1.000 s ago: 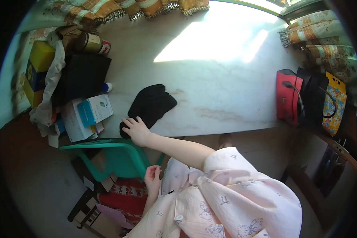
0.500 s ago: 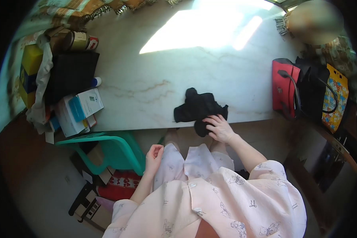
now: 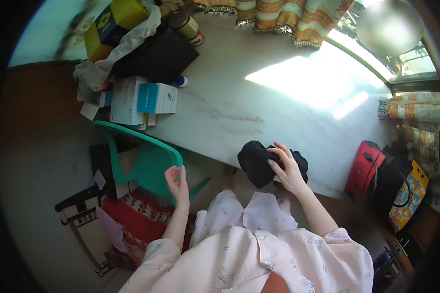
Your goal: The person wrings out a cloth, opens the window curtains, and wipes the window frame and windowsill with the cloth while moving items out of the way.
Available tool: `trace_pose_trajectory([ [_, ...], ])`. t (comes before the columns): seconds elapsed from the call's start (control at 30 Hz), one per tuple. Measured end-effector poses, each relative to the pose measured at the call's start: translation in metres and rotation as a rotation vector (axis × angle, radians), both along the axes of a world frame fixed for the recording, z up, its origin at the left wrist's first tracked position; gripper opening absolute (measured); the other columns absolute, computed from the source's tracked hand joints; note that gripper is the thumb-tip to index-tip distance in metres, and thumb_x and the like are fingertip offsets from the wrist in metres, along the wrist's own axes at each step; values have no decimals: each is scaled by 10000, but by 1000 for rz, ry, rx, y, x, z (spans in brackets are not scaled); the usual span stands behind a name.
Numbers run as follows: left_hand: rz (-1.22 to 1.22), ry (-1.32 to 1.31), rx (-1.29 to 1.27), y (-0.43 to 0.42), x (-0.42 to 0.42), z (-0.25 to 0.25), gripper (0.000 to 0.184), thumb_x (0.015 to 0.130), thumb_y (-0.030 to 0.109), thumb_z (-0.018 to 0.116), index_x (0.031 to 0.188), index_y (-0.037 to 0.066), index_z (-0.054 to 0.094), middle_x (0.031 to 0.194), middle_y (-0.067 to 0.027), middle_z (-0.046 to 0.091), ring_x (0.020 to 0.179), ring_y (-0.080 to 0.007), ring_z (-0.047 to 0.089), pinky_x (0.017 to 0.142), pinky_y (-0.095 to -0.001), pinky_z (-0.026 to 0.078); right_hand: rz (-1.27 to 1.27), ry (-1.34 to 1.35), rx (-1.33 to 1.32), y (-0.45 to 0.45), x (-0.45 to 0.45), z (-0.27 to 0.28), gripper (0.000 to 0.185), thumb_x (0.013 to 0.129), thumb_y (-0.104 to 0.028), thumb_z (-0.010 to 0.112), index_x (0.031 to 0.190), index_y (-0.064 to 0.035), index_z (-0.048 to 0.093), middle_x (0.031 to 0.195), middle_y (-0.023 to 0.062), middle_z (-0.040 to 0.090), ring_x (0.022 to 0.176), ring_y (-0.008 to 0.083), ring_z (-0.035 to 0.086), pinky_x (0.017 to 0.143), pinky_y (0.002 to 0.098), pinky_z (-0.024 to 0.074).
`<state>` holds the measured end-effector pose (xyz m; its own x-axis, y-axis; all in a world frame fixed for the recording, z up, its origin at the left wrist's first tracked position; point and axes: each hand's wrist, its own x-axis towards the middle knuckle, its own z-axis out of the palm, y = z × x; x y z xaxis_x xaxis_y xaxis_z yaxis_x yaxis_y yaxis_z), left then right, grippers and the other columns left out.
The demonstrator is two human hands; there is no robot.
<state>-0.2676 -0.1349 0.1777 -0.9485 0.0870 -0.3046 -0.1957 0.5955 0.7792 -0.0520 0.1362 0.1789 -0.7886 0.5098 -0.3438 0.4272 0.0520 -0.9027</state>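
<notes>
A black cloth item [image 3: 255,165], probably a garment, lies bunched at the front edge of the marble-look table [image 3: 215,93]. Part of it hangs over the edge toward my lap. My right hand [image 3: 288,171] grips the cloth from above, with thumb and fingers curved over its folds. My left hand [image 3: 177,184] is raised beside the green plastic chair [image 3: 149,163], its fingers loosely bent and apart, holding nothing. Whether its fingertips touch the chair's rim, I cannot tell.
On the table's left are a black bag [image 3: 156,57], a white and blue box [image 3: 157,98], a jar [image 3: 183,24] and a yellow-blue box [image 3: 115,24]. A red handbag [image 3: 364,168] and a floral yellow bag [image 3: 408,195] stand at right. Fringed curtains [image 3: 278,19] hang behind.
My view has turned left. The cloth, which was spread flat, is now bunched up under my right hand. My left hand has risen from my lap to beside the chair, its fingers opening.
</notes>
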Motion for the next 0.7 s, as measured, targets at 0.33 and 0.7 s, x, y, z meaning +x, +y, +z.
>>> trace_pose_trajectory([
  [0.33, 222, -19, 214, -4, -73, 2, 438, 921, 280, 657, 1219, 43, 440, 1195, -99, 486, 1072, -185, 499, 933, -327, 418, 615, -167, 662, -129, -178, -140, 591, 909, -286, 559, 1449, -126, 382, 1458, 117, 420, 1381, 306, 331, 1104, 534, 263],
  [0.7, 42, -439, 128, -109, 29, -18, 135, 968, 138, 580, 1034, 22, 555, 960, -49, 618, 852, -97, 599, 769, -230, 481, 867, 124, 671, -188, -362, -171, 510, 907, -236, 508, 1412, -181, 466, 1428, 65, 413, 1300, 211, 386, 1037, 391, 337],
])
